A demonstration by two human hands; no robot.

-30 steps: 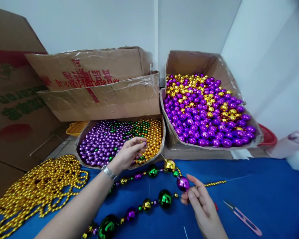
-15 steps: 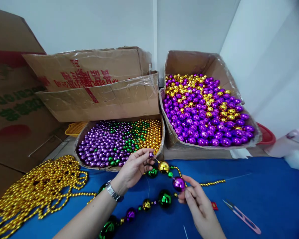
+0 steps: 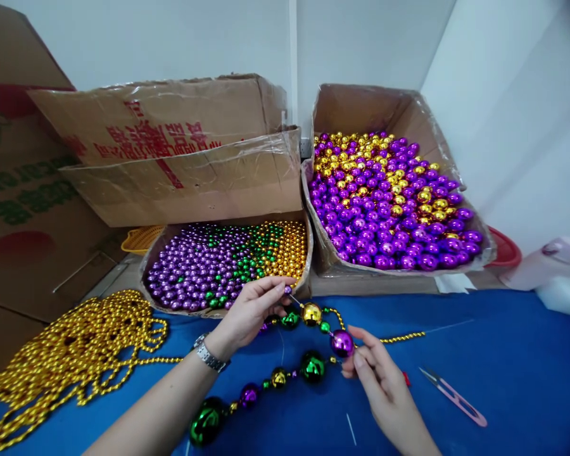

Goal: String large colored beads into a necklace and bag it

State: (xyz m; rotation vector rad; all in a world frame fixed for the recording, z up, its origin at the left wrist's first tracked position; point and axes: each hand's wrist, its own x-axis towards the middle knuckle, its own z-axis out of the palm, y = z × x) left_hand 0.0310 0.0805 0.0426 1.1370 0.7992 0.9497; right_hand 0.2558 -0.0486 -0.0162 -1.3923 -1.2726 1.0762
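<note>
Left hand [image 3: 253, 310] is closed in a pinch, a small purple bead [image 3: 288, 290] held between thumb and fingertips, right at a thin needle or wire end of the bead strand [image 3: 278, 377]. Right hand [image 3: 379, 381] is mostly closed, thumb and forefinger pinched on the strand just beside the large purple bead [image 3: 342, 342], other fingers loosely curled.

A gold bead [image 3: 311, 313] is seen between the two hands, on the strand, with a small green bead next to it. The rest of the strand is laid on the blue cloth [image 3: 503, 354] below the left hand, looping down past a big green bead [image 3: 312, 366] toward the left forearm. A wristwatch [image 3: 209, 356] is worn on the left wrist.

A box of small beads [image 3: 148, 267], purple, green and gold, is placed just beyond the left hand. A larger box [image 3: 361, 104] of purple and gold balls is set beyond the right hand. A pile of gold bead chains [image 3: 76, 348] is spread far left of the left hand. Pink thread snips [image 3: 453, 396] are lying right of the right hand, apart from it.
</note>
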